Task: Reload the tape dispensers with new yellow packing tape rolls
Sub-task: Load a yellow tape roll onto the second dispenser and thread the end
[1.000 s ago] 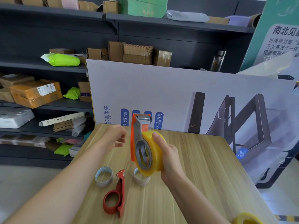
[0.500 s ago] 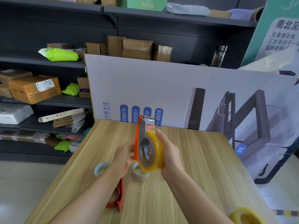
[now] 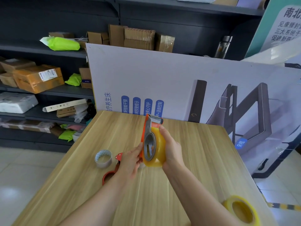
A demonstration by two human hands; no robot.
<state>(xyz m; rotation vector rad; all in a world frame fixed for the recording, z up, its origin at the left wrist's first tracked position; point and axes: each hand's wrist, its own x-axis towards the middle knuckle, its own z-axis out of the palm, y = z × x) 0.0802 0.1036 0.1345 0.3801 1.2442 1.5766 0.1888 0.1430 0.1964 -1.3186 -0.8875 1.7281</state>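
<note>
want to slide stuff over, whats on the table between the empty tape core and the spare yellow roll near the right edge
In the head view, between the empty core and spare yellow roll lie the red dispenser, partly hidden, and both forearms; otherwise bare table.

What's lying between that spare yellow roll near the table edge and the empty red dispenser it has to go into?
Nothing on the tabletop does: bare wood lies between the spare yellow roll and the empty red dispenser. But the person's forearms cross above that stretch, and the left hand covers much of the dispenser.

Both bare forearms reach forward, hands raised close together. The right hand [image 3: 171,149] has its grip curled closed, fingers up. The left hand [image 3: 130,162] pinches with its fingertips.
</note>
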